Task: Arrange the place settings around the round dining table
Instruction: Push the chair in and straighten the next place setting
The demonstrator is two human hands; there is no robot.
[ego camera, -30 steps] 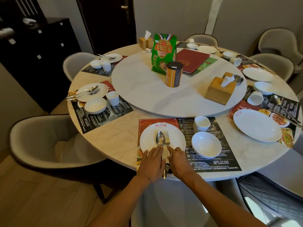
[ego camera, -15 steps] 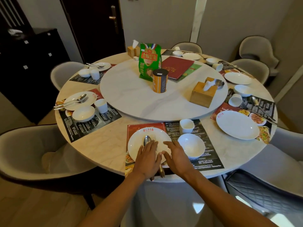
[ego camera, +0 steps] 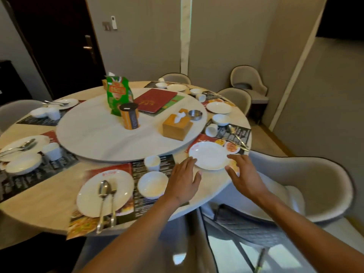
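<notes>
Six white plates can be counted around the round table (ego camera: 59, 196), two of them bearing a spoon and fork. One bare plate (ego camera: 209, 157) sits at the table's near right edge, between the left hand (ego camera: 184, 181) and right hand (ego camera: 245, 175), both with fingers spread and holding nothing.

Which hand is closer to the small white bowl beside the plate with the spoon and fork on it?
Left. The left hand is just right of the white bowl; the right hand is farther right, beyond the empty plate.
</notes>
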